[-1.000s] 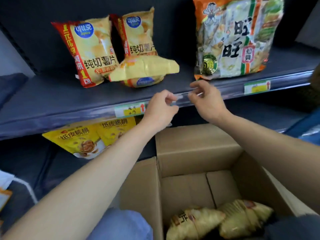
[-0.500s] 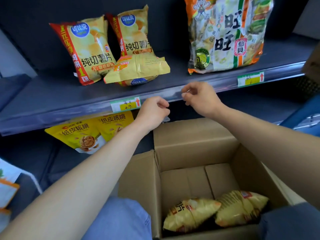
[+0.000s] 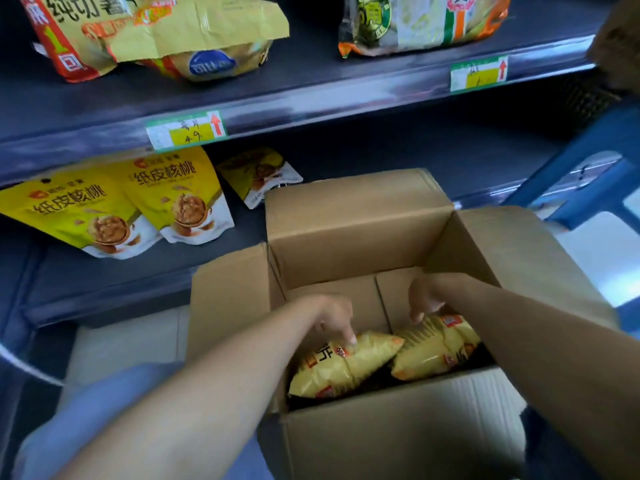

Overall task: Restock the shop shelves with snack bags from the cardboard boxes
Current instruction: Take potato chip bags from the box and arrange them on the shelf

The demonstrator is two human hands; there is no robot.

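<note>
An open cardboard box (image 3: 356, 216) stands in front of me with two yellow chip bags inside. My left hand (image 3: 334, 318) reaches down into the box, fingertips touching the top of the left chip bag (image 3: 343, 367). My right hand (image 3: 424, 301) hangs over the upper end of the right chip bag (image 3: 434, 348), fingers curled down onto it. Neither bag is lifted. On the upper shelf (image 3: 311, 98) lie more yellow chip bags (image 3: 194, 32), one toppled flat.
A large rice-cracker bag (image 3: 422, 22) stands on the upper shelf at right. Yellow walnut pouches (image 3: 114, 206) lean on the lower shelf, left of the box. Price tags (image 3: 187, 131) sit on the shelf edge. A blue stool (image 3: 588, 181) is at right.
Both hands dropped from the upper shelf's front edge down into the box and now touch the chip bags. The view tilted downward and closer to the box.
</note>
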